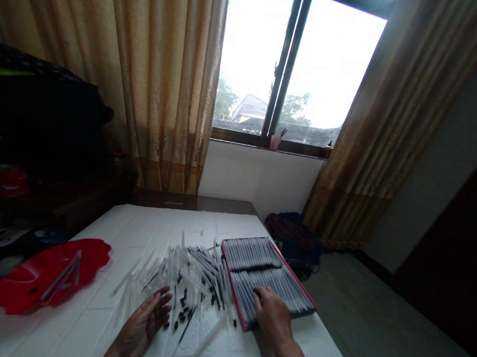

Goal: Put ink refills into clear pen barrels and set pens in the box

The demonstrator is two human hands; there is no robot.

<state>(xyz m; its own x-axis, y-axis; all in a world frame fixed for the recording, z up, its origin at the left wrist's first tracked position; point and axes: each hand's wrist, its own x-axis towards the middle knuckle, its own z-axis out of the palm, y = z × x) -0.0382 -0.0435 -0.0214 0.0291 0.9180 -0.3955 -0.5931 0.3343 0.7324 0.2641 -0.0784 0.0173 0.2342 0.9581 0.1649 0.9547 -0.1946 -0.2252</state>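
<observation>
My left hand (142,327) lies open on the white table covering (135,236), its fingers spread beside a scatter of small black pieces (182,314). Above those pieces is a loose heap of clear plastic tubes (198,271), some with black tips. My right hand (271,313) rests on the near rows of a pink-framed tray (269,280) packed with tubes lying side by side. Its fingers are curled down, and whatever is under them is hidden. At the left, a scalloped red plastic plate (49,276) holds a few tubes.
The table's right edge drops to a grey floor, where a dark bag (293,240) lies. Dark furniture (40,124) stands at the left. Beyond the table are beige curtains (163,79) and a window (297,67), with a pink cup (275,142) on its sill.
</observation>
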